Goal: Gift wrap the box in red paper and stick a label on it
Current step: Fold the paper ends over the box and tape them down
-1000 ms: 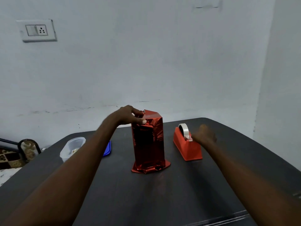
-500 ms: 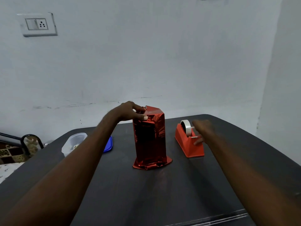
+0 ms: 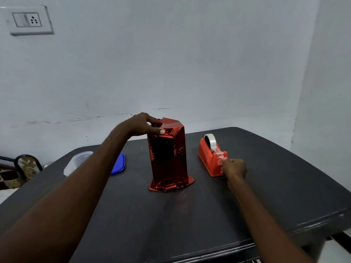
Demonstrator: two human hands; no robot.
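A tall box wrapped in shiny red paper (image 3: 168,158) stands upright in the middle of the dark table (image 3: 190,215), with loose paper crumpled at its foot. My left hand (image 3: 146,126) holds the folded paper at the box's top left corner, thumb on the front face. To the right sits an orange tape dispenser (image 3: 210,158) with a roll of clear tape (image 3: 210,142). My right hand (image 3: 233,168) is at the dispenser's near end and pinches the free end of the tape at the cutter.
A clear plastic tub (image 3: 76,162) and a blue lid (image 3: 118,164) lie left of the box, partly behind my left forearm. A white wall with a switch plate (image 3: 28,20) rises behind the table. A chair back (image 3: 26,166) shows at far left.
My right hand has come down from the tape roll to the dispenser's front end and taken hold of the tape end. My left hand stays on the box top.
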